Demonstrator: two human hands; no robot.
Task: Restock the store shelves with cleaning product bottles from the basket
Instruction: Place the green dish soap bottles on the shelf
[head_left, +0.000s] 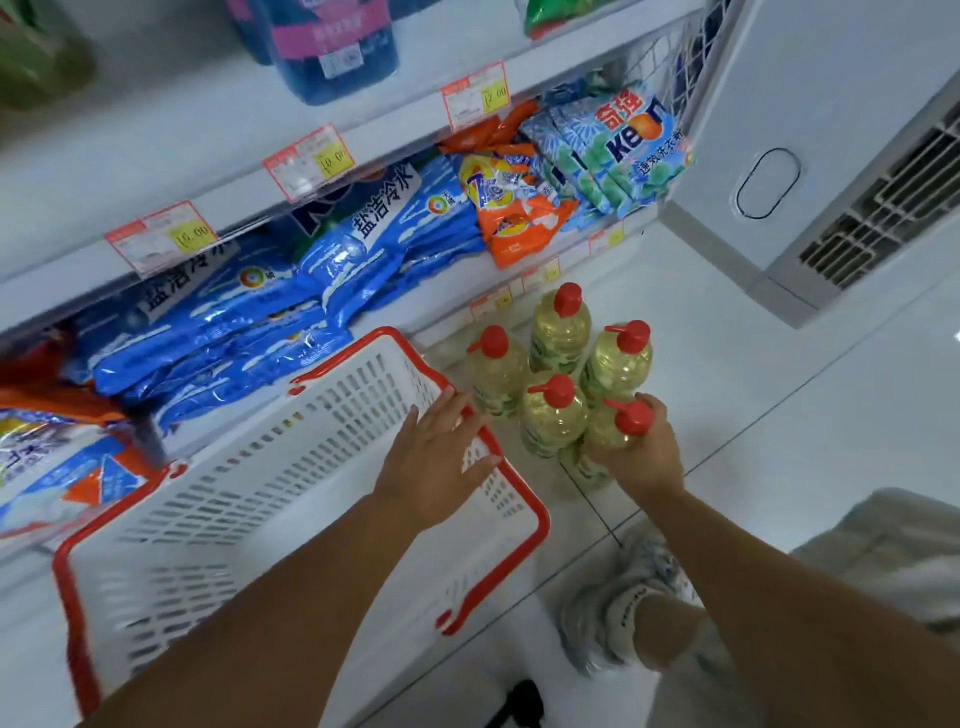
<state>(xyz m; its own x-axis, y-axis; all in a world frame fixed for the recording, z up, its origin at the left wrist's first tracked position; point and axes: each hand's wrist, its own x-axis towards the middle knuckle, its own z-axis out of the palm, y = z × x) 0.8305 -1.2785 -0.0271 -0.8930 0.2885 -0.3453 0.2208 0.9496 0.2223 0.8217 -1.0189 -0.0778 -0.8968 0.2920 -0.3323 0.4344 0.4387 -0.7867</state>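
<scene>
Several yellow bottles with red caps stand in a cluster on the white floor to the right of the basket. My right hand (644, 452) grips the nearest bottle (605, 434) around its shoulder, below the red cap. Another bottle (550, 415) stands just left of it, and a third bottle (561, 327) is farthest back. The white basket with red rim (540, 519) sits on the floor at the left, and nothing shows inside it. My left hand (441, 457) hovers over the basket's right rim with fingers spread and holds nothing.
The shelves at the left hold blue detergent bags (228, 322), orange bags (519, 218) and Keon bags (613, 150), with price tags (161, 236) on the edges. A white unit with a vent (883, 208) stands at the right. My shoe (618, 613) is on the floor below the bottles.
</scene>
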